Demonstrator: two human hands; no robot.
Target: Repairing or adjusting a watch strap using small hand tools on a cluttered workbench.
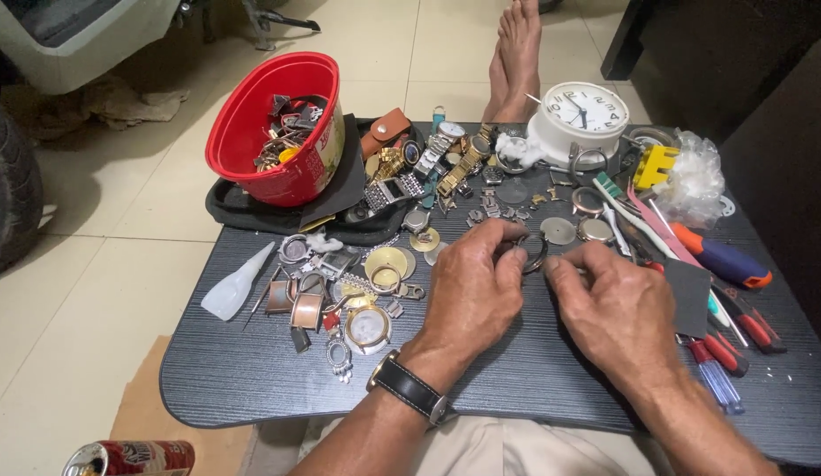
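Head view: left hand (475,286) and right hand (615,308) pinched together on a thin round metal watch-case ring (536,251) at centre of the dark wood-grain lap table (252,370). Glossy red plastic tub (252,141) at ten o'clock; round white alarm clock (580,119) at one; orange-handled screwdriver (723,263) at three.

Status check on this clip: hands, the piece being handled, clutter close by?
Left hand and right hand both pinching a small round watch case ring. Held just over the dark table. Loose watch parts left, screwdrivers right.
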